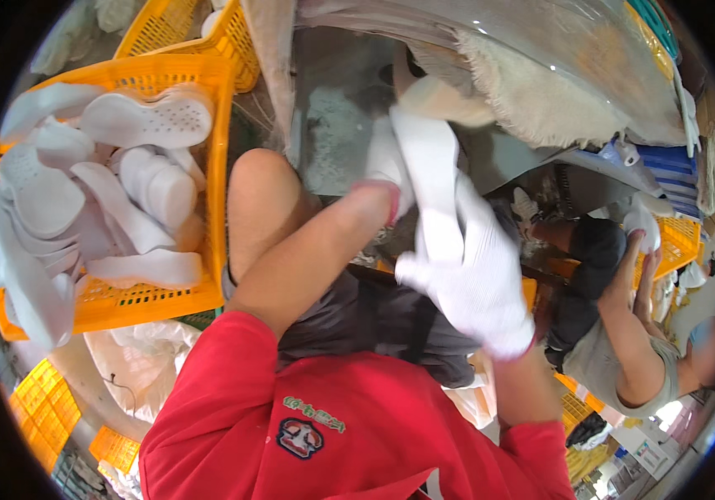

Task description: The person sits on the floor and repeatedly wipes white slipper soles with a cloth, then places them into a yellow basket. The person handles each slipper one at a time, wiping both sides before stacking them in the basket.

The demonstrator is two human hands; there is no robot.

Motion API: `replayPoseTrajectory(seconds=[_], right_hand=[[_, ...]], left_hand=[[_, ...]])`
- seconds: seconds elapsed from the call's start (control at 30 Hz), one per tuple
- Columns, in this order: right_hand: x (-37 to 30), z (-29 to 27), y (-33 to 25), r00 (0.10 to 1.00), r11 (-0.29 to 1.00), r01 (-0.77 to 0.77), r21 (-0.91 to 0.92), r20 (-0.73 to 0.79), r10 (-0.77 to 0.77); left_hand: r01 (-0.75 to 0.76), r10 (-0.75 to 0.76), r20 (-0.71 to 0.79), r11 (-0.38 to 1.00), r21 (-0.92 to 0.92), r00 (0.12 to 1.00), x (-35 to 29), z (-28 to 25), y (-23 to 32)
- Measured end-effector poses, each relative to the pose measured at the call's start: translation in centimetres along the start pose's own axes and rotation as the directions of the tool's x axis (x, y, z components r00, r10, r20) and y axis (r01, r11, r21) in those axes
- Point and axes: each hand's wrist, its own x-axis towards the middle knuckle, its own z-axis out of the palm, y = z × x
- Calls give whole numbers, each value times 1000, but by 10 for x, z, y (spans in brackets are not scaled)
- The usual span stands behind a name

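A long white shoe sole [438, 187] is held up in front of my lap, tilted with one end pointing away from me. My right hand [484, 279], in a white knitted glove, is closed around its near end, thumb on the left side and fingers along the right. My left hand [386, 162], also in a white glove, is against the sole's far left edge. Its fingers are smeared and partly hidden behind the sole, so its grip does not show. Beyond the sole is a blurred beige piece [445, 102] at the edge of the grey work surface [332, 125].
A yellow crate [222, 158] full of white soles [145, 119] stands to my left, with another yellow crate [245, 46] behind it. Plastic-covered fleecy material [557, 75] hangs over the far side. A person [632, 350] sits at right, near a yellow crate [679, 242].
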Motion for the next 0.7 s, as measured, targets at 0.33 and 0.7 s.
replayPoseTrajectory(seconds=[0.33,0.7], right_hand=[[-22,14,55,912,872,400,-282,28,-409],[-35,30,74,942,287,-235,929,145,303]], left_hand=[[-136,174,-145,962,238,974,-8,-14,26],[-200,330,-89,742,640,940,4,-2,30]])
